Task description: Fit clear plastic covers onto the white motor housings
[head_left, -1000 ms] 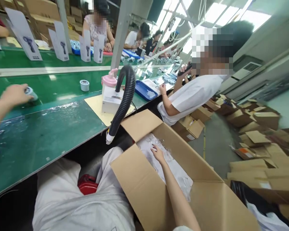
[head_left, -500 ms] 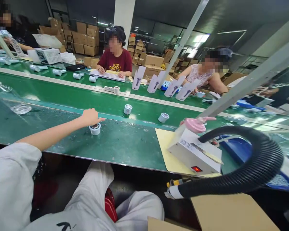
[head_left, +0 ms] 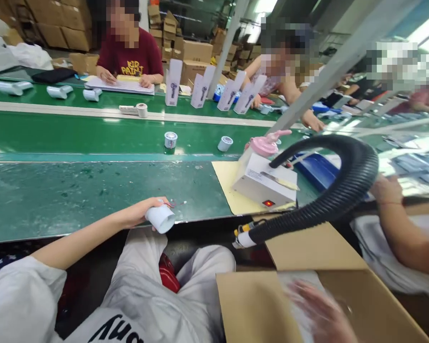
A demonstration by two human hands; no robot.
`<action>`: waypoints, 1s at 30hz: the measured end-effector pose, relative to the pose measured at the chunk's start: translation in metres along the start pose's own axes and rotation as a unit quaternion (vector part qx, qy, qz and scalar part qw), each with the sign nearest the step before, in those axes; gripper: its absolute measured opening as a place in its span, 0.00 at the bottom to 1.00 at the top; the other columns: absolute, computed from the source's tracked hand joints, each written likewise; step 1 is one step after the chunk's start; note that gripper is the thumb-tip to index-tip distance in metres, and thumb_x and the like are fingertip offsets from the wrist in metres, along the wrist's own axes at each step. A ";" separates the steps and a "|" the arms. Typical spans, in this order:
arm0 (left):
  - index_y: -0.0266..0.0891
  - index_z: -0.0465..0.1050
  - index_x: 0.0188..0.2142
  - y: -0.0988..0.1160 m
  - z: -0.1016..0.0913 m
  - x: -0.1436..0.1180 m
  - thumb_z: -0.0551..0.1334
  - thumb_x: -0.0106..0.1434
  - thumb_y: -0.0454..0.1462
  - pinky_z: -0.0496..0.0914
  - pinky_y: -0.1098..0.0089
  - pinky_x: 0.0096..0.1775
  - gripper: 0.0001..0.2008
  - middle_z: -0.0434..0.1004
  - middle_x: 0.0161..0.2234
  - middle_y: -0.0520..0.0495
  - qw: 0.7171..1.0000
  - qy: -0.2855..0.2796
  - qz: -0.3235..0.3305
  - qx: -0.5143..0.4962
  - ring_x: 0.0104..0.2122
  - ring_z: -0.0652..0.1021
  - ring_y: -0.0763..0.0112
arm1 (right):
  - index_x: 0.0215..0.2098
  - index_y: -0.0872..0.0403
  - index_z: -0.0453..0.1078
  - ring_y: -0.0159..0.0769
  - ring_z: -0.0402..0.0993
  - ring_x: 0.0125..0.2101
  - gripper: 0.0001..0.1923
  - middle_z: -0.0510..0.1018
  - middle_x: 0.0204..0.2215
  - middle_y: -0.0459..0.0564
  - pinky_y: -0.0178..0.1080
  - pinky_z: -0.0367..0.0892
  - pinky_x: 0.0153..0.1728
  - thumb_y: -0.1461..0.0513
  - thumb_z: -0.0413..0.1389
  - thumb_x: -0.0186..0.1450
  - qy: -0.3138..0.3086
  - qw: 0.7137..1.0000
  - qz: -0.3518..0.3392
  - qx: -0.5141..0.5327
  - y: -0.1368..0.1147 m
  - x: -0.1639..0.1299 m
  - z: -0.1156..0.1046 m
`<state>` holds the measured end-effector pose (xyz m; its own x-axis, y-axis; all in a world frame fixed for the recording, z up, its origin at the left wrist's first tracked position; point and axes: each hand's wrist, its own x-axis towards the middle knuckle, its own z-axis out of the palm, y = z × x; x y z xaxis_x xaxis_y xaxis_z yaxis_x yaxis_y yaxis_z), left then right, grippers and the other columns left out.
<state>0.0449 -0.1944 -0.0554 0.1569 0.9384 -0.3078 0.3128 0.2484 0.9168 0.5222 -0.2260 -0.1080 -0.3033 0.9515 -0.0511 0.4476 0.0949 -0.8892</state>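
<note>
My left hand [head_left: 153, 208] is closed round a white cylindrical fan part [head_left: 161, 218], tilted over the front edge of the bench, with thin red wires [head_left: 174, 204] trailing from its far side. My right hand [head_left: 320, 305], smeared by motion, is over an open cardboard carton [head_left: 375, 295] at the lower right. Beside its fingers a whitish plastic liner or bag [head_left: 303, 281] shows; whether the hand grips it I cannot tell. On the green belt sit two similar short white cylinders, a left one [head_left: 170, 139] and a right one [head_left: 225, 143].
A white box-shaped machine [head_left: 264, 183] with a lit red switch and a black corrugated hose [head_left: 364, 171] stands on yellow card [head_left: 219, 178]. Folded printed boxes [head_left: 173, 88] line the far side. Co-workers sit opposite; another person's arm [head_left: 396, 228] is at right.
My left hand has drawn back to the bench edge and now holds the white cylinder. My right hand has come into view over the carton. The view has turned right and down.
</note>
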 end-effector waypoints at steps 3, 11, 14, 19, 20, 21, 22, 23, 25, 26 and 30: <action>0.37 0.69 0.34 -0.004 0.047 0.006 0.51 0.61 0.50 0.69 0.70 0.29 0.19 0.77 0.31 0.44 0.991 -0.110 0.023 -0.072 0.27 0.74 0.68 | 0.61 0.41 0.71 0.59 0.78 0.53 0.21 0.78 0.55 0.57 0.56 0.79 0.45 0.50 0.51 0.72 0.013 0.978 -0.183 -0.101 -0.042 -0.009 0.069; 0.37 0.78 0.39 -0.004 0.082 -0.007 0.60 0.64 0.40 0.69 0.68 0.45 0.10 0.80 0.40 0.46 0.970 -0.222 0.101 0.007 0.40 0.76 0.66 | 0.57 0.50 0.74 0.55 0.76 0.48 0.19 0.76 0.55 0.62 0.51 0.79 0.38 0.64 0.59 0.68 0.058 0.902 -0.254 -0.345 -0.098 0.025 0.147; 0.37 0.78 0.40 -0.009 0.085 -0.017 0.58 0.67 0.39 0.69 0.65 0.48 0.11 0.78 0.42 0.44 0.968 -0.160 0.172 0.084 0.43 0.77 0.64 | 0.43 0.52 0.77 0.52 0.77 0.50 0.10 0.76 0.54 0.60 0.48 0.80 0.40 0.67 0.63 0.63 -0.005 0.936 -0.223 -0.274 -0.092 0.026 0.145; 0.39 0.78 0.43 -0.022 0.092 -0.022 0.64 0.65 0.39 0.69 0.66 0.45 0.09 0.77 0.41 0.45 0.977 -0.089 0.190 0.044 0.41 0.77 0.66 | 0.38 0.51 0.75 0.49 0.78 0.50 0.07 0.76 0.52 0.58 0.48 0.80 0.45 0.63 0.67 0.63 -0.041 0.973 -0.169 -0.148 -0.092 0.027 0.146; 0.39 0.78 0.43 -0.024 0.092 -0.021 0.66 0.64 0.39 0.69 0.67 0.44 0.10 0.77 0.41 0.45 0.977 -0.087 0.192 0.033 0.41 0.77 0.66 | 0.38 0.51 0.75 0.49 0.79 0.51 0.05 0.76 0.51 0.58 0.48 0.80 0.46 0.62 0.66 0.64 -0.042 0.976 -0.169 -0.131 -0.092 0.027 0.146; 0.39 0.78 0.44 -0.026 0.092 -0.021 0.67 0.63 0.39 0.69 0.67 0.44 0.10 0.77 0.42 0.45 0.977 -0.087 0.195 0.024 0.41 0.77 0.66 | 0.39 0.51 0.75 0.48 0.79 0.50 0.04 0.77 0.51 0.58 0.48 0.79 0.47 0.60 0.65 0.66 -0.038 0.976 -0.176 -0.123 -0.092 0.027 0.145; 0.39 0.79 0.44 -0.027 0.092 -0.020 0.68 0.62 0.39 0.69 0.67 0.44 0.11 0.77 0.42 0.45 0.976 -0.089 0.196 0.019 0.41 0.77 0.66 | 0.39 0.51 0.76 0.48 0.79 0.50 0.04 0.77 0.51 0.58 0.48 0.79 0.47 0.59 0.63 0.68 -0.027 0.974 -0.187 -0.123 -0.092 0.026 0.145; 0.39 0.79 0.44 -0.028 0.091 -0.020 0.68 0.62 0.39 0.69 0.67 0.44 0.11 0.77 0.42 0.45 0.976 -0.091 0.199 0.018 0.41 0.77 0.66 | 0.40 0.51 0.76 0.48 0.79 0.49 0.05 0.77 0.50 0.59 0.48 0.79 0.46 0.59 0.61 0.70 -0.013 0.971 -0.201 -0.131 -0.091 0.026 0.144; 0.39 0.79 0.44 -0.030 0.090 -0.020 0.69 0.64 0.42 0.69 0.66 0.45 0.12 0.77 0.42 0.45 0.974 -0.093 0.206 0.022 0.41 0.77 0.65 | 0.39 0.52 0.77 0.49 0.80 0.47 0.08 0.78 0.50 0.60 0.48 0.78 0.44 0.57 0.59 0.71 0.010 0.963 -0.225 -0.151 -0.089 0.026 0.142; 0.39 0.79 0.44 -0.030 0.090 -0.020 0.69 0.64 0.44 0.70 0.65 0.45 0.13 0.76 0.42 0.45 0.974 -0.092 0.207 0.025 0.41 0.77 0.65 | 0.38 0.52 0.77 0.48 0.80 0.46 0.09 0.78 0.50 0.60 0.47 0.78 0.43 0.56 0.58 0.72 0.013 0.961 -0.229 -0.153 -0.089 0.025 0.142; 0.43 0.81 0.47 -0.034 0.092 -0.021 0.76 0.51 0.53 0.72 0.62 0.47 0.28 0.72 0.42 0.45 0.975 -0.078 0.206 0.033 0.42 0.76 0.63 | 0.31 0.52 0.75 0.43 0.80 0.43 0.14 0.78 0.46 0.57 0.43 0.77 0.42 0.58 0.55 0.73 -0.001 0.977 -0.197 -0.075 -0.091 0.024 0.139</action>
<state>0.1169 -0.2449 -0.1035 0.4213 0.9059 0.0429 0.2522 -0.1625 0.9539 0.3570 -0.2527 -0.0913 -0.4791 0.8314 0.2815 0.4134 0.4966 -0.7632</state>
